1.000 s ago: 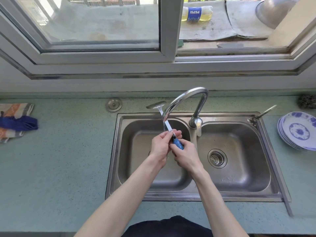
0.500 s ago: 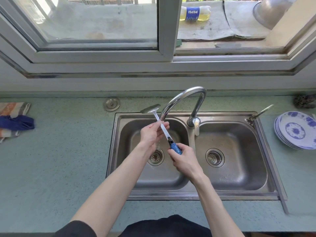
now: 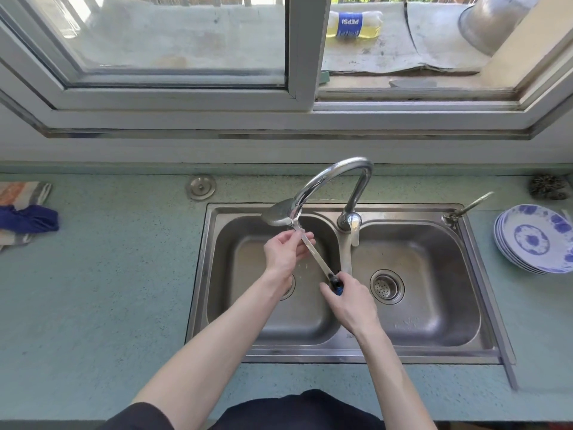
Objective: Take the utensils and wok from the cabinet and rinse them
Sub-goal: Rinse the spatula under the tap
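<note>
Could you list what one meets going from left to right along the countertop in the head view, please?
Striped cloth with a blue rag → round metal sink plug → left basin, spatula held by both hands → faucet → right basin drain → stack of blue-patterned plates.

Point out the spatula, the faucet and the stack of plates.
spatula (image 3: 313, 251): head view, on the metal shaft between the two hands.
faucet (image 3: 342, 165): head view, on the top of the curved spout.
stack of plates (image 3: 531, 238): head view, on the blue centre pattern of the top plate.
</note>
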`<move>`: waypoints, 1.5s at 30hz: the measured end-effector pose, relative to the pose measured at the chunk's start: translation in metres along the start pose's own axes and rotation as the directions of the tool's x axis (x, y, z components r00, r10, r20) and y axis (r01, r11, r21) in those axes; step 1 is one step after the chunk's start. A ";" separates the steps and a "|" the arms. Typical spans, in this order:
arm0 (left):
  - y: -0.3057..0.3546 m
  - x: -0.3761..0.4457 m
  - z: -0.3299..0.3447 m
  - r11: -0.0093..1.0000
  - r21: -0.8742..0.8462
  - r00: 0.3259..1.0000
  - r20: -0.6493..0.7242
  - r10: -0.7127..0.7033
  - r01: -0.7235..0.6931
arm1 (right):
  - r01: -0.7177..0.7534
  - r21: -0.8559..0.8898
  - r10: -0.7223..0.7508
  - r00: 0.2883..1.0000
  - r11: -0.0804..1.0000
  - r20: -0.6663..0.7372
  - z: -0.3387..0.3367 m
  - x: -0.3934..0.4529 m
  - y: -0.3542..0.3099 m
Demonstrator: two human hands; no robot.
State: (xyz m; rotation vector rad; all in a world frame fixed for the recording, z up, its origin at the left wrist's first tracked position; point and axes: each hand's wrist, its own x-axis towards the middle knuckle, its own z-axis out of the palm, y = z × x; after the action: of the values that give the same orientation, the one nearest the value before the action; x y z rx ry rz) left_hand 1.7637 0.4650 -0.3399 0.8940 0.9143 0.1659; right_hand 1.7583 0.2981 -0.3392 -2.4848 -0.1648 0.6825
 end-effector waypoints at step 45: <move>0.032 0.033 -0.021 0.924 -0.330 0.976 -0.035 -0.217 0.193 | 0.026 -0.166 -0.070 0.961 0.986 -0.267 -0.032 -0.014 0.039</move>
State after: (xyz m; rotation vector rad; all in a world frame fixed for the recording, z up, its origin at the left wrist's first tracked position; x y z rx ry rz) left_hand 1.7758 0.5140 -0.3423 0.4847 1.0066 0.1625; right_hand 1.7616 0.2466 -0.3311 -2.6900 -0.1821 0.3107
